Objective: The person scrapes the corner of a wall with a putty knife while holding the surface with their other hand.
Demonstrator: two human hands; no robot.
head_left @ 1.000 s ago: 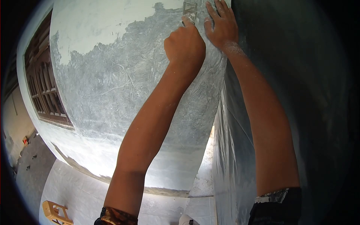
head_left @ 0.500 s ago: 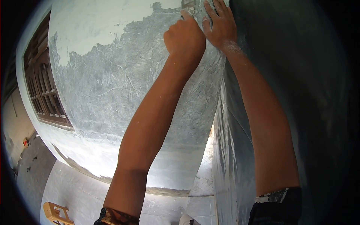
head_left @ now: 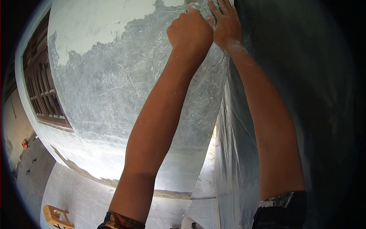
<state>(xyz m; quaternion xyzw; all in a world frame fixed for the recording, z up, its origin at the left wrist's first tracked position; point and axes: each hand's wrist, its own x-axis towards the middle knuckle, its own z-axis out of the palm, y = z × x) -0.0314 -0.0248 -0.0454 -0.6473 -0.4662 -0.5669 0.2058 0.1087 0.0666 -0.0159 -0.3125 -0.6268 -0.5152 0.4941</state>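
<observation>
My left hand (head_left: 190,32) is a fist held against the wall near the top of the head view. Just beyond its fingers shows a small flat piece that looks like a scraper blade (head_left: 192,5); the grip on it is mostly hidden. Beside it my right hand (head_left: 226,24) lies on the wall's right edge, fingers stretched and spread, with white dust on the fingers and wrist. Both hands rest near each other on the grey, rough, streaked part of the wall (head_left: 110,87). Pale paint (head_left: 84,23) with a ragged border covers the upper left.
A clear plastic sheet (head_left: 228,152) hangs below and right of my hands, next to a dark surface (head_left: 305,95). At the left is a brown wooden window (head_left: 45,87). A yellow-orange stool (head_left: 57,216) stands on the covered floor (head_left: 84,191).
My left fist has shifted slightly right, toward my right hand, and its forearm has swung right with it. The right hand has stayed nearly in place.
</observation>
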